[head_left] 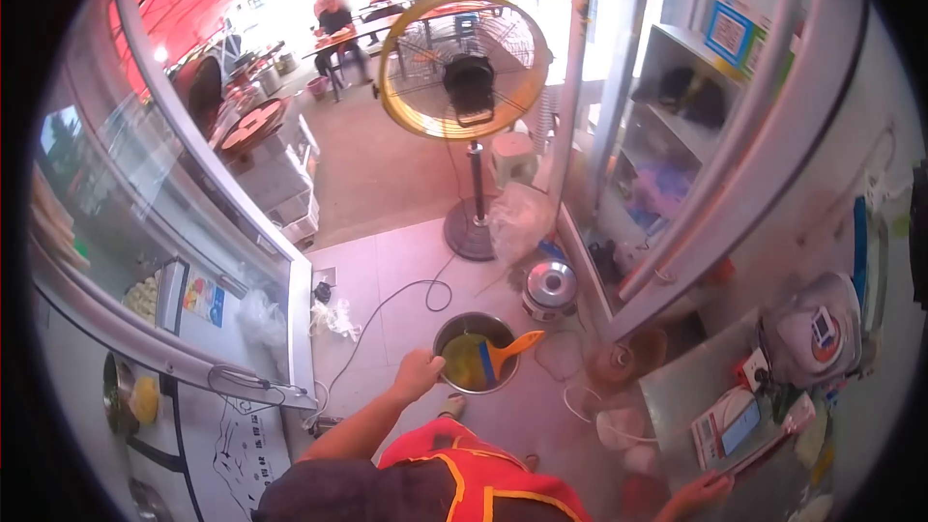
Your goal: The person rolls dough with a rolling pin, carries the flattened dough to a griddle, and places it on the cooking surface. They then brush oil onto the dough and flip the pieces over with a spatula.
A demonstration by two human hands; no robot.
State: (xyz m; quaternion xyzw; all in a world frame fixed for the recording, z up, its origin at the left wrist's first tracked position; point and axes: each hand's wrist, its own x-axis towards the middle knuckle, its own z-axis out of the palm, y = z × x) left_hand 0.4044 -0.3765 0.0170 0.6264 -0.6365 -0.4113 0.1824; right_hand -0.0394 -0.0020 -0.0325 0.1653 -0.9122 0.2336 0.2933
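My left hand point(418, 376) is closed on the left rim of a round metal pot point(471, 323). Yellowish liquid point(462, 363) covers the inside of the pot. A brush with an orange handle point(523, 342) and a blue head leans in it, its handle over the right rim. Down at the lower right, my right hand point(704, 491) is beside the metal table point(681, 377), low and near its front edge; its fingers are too small and blurred to make out.
A yellow fan point(468, 126) stands in the doorway, its cable across the floor. Right of the pot is a round metal appliance point(550, 286). The right table bears a scale point(814, 329) and a phone point(740, 424). People sit at tables outside.
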